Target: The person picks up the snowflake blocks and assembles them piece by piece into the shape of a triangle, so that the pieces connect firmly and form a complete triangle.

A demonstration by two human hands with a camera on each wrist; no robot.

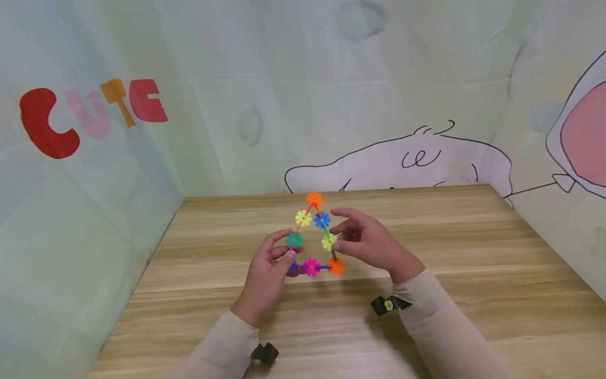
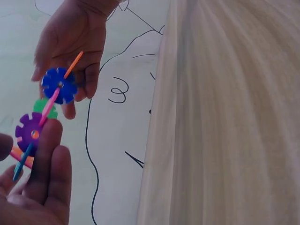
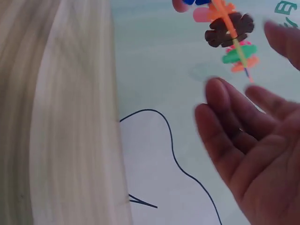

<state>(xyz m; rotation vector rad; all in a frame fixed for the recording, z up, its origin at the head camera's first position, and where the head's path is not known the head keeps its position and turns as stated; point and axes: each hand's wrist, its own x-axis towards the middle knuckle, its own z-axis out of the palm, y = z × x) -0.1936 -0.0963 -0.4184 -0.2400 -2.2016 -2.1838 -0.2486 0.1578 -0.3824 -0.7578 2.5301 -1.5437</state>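
Note:
A triangle of colourful notched plastic discs (image 1: 311, 267), joined by thin sticks, is held up over the table with an orange disc (image 1: 314, 199) at its top. My left hand (image 1: 268, 271) pinches its lower left corner between thumb and fingers, partly hiding a blue disc there. Seen from the left wrist, a purple disc (image 2: 29, 133) sits at those fingers. My right hand (image 1: 366, 241) is by the right side, its thumb overlapping a yellow-green disc (image 1: 329, 242) in the head view. From the right wrist, its fingers (image 3: 220, 101) are spread loosely below the discs with a gap between.
A wood-grain table (image 1: 199, 316) lies under both hands. Behind it and at the sides hangs a pale printed cloth (image 1: 213, 105) with cartoon drawings and coloured letters. Each sleeve carries a small black device (image 1: 265, 355) at the wrist.

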